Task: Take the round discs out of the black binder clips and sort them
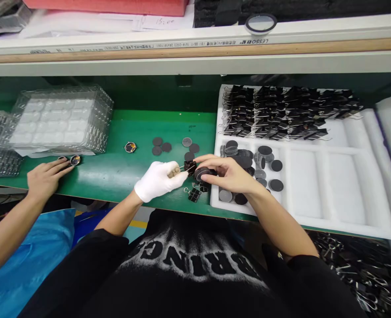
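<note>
My left hand [162, 180], in a white glove with bare fingertips, pinches the wire handles of a black binder clip [190, 167]. My bare right hand [227, 173] is closed round a thick dark round piece [202, 174], just right of the clip. Whether the clip's jaws touch that piece I cannot tell. Two loose binder clips [194, 194] lie on the green table below my hands. Several flat dark discs [166, 147] are scattered beyond them, one of them a grey disc [186, 142].
At right, a white foam tray [298, 216] carries rows of binder clips [275, 110] and many loose discs [265, 151]. A co-worker's hand [46, 176] touches a small round part [75, 160] at left. Clear plastic trays [59, 119] are stacked behind it. A shelf edge [182, 66] crosses above.
</note>
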